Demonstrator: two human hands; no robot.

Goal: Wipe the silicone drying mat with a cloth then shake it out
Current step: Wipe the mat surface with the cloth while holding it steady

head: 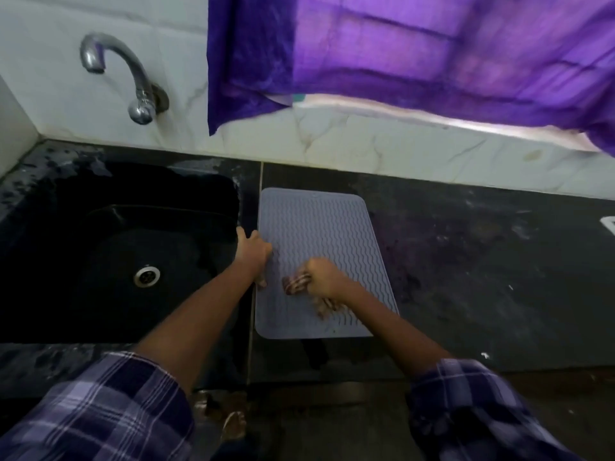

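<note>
A grey silicone drying mat [319, 227] with wavy ridges lies flat on the dark counter, just right of the sink. My left hand [253, 252] presses down on the mat's left edge, fingers spread over the rim. My right hand [324, 277] is closed around a bunched brown-and-white striped cloth [296, 284], which rests on the lower middle of the mat. A tail of the cloth trails under my right wrist. The picture of the right hand is blurred.
A black sink [116, 247] with a metal drain [147, 276] sits to the left, a chrome tap [133, 78] above it. A purple curtain [416, 54] hangs over the tiled wall. Dark counter [482, 261] extends right, with a white object [609, 224] at the edge.
</note>
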